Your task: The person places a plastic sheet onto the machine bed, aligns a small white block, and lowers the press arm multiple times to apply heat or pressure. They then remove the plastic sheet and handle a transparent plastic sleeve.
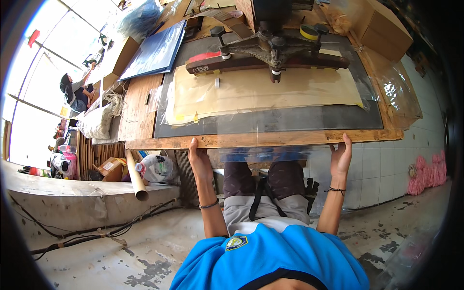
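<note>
beyond my left hand (199, 158) and right hand (341, 155), a dark bar (241, 63) under a metal bracket (277, 46) covers part of the cream sheet (203, 94) (a blue panel (154, 50) slants past my left). both hands grasp the wooden edge (169, 143), which runs between them; clear plastic (266, 154) hangs there too.

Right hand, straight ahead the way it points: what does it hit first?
The wooden table edge. The right hand appears to be up against it; how far the fingers reach underneath is hidden.
</note>
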A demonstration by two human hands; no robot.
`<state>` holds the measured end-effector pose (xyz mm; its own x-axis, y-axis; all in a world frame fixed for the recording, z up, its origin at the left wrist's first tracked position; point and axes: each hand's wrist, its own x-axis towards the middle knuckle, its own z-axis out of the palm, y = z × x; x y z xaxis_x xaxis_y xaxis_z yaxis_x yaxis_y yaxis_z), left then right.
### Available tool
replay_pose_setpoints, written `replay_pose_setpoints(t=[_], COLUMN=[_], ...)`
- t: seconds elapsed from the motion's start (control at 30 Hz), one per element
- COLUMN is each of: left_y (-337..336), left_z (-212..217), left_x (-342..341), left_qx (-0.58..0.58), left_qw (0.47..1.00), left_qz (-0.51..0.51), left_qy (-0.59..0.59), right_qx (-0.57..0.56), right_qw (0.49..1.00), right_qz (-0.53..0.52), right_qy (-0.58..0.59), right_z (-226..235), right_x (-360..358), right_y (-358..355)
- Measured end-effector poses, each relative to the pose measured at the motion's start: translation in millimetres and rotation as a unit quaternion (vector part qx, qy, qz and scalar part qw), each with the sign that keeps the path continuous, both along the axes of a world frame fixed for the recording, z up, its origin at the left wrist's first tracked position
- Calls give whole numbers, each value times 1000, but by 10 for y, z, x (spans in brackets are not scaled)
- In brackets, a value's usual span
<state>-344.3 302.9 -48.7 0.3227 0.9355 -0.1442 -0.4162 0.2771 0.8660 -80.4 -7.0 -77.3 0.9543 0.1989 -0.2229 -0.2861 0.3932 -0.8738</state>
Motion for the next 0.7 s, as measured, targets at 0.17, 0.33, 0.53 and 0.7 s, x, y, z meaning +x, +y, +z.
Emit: replay_pose_setpoints(t=[0.17, 0.33, 0.53, 0.7], left_y=[8, 4, 0, 27], left_z=[-19, -26, -12, -56], left_x=[-26, -14, 0, -30], left_qx=[6, 1, 0, 11], left_qw=[1000, 1000, 1000, 1000], left_qz=[-2, 4, 11, 6], left_qy=[9, 13, 7, 10], right_qx=[-6, -6, 1, 3], right_qw=[1000, 1000, 1000, 1000], right_qz=[2, -2, -14, -21], right_qy=[-1, -4, 1, 1], right_z=[11, 19, -14, -35], right_x=[-1, 5, 14, 18], right_y=[9, 14, 23, 18])
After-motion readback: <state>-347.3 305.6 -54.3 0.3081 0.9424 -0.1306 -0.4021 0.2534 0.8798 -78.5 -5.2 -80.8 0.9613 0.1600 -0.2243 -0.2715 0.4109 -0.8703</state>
